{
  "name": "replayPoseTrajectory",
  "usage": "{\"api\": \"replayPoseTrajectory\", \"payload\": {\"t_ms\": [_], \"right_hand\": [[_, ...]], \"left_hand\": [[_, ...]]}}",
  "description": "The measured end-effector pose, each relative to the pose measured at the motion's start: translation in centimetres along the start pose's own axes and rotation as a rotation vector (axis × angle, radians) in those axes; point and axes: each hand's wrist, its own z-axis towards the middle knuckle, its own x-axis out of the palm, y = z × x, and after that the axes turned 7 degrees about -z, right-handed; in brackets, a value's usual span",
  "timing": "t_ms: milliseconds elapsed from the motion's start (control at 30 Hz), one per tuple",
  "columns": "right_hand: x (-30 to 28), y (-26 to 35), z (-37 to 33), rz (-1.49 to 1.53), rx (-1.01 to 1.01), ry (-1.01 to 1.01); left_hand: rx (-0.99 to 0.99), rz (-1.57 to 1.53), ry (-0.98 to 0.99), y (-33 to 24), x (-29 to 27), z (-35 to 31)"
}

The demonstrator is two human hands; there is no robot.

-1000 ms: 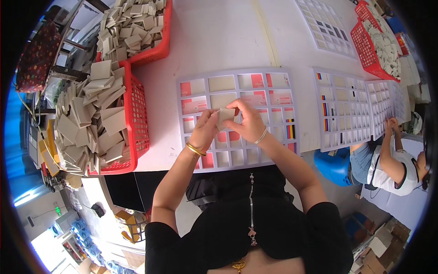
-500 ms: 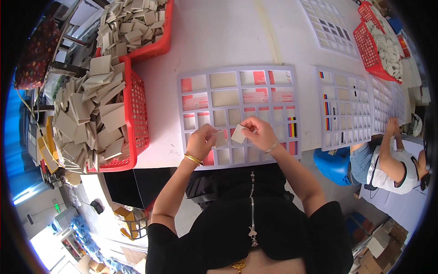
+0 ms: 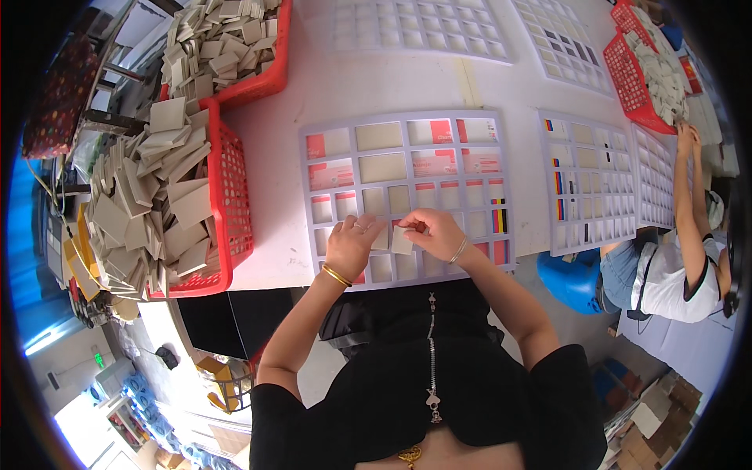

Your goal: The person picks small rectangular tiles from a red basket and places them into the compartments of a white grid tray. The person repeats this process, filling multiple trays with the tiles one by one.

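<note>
My right hand (image 3: 435,235) pinches a small square grey cardboard piece (image 3: 403,241) over the lower middle of a white grid tray (image 3: 354,157). Close beside it, my left hand (image 3: 350,244) has its bent fingers on another grey piece (image 3: 381,239), partly hidden by the fingertips. Whether that piece sits down in its slot is hard to see. The tray lies flat before me. Some of its compartments show pink-and-white printed paper, others plain grey board, and one at the right has coloured stripes.
Red plastic baskets (image 3: 233,204) heaped with grey pieces (image 3: 188,202) stand at the left. More white trays (image 3: 591,184) lie to the right and at the far side (image 3: 423,31). A co-worker (image 3: 677,274) at the right reaches toward another red basket (image 3: 638,78).
My right hand has lowered its piece toward the tray, nearer my left hand. Another white tray has come into view at the far side. The co-worker's hands have moved out to the red basket.
</note>
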Motion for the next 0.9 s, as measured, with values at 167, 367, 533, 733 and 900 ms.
{"api": "replayPoseTrajectory", "payload": {"t_ms": [167,367,533,733,900], "right_hand": [[0.5,-0.8,0.6,-0.041,0.017,0.017],[0.4,-0.7,0.9,-0.237,-0.078,-0.022],[0.9,-0.8,0.9,-0.431,-0.158,-0.077],[1.0,-0.4,0.9,-0.534,-0.219,-0.124],[1.4,0.4,0.9,-0.704,-0.279,-0.122]], "left_hand": [[-0.045,0.08,-0.021,-0.1,-0.2,-0.1],[-0.016,-0.003,-0.008,0.5,-0.2,-1.2],[0.048,-0.01,-0.078,0.5,-0.1,-1.6],[0.117,-0.013,-0.001,0.2,-0.4,-1.8],[0.131,-0.004,0.064,0.0,-0.4,-1.8]]}}
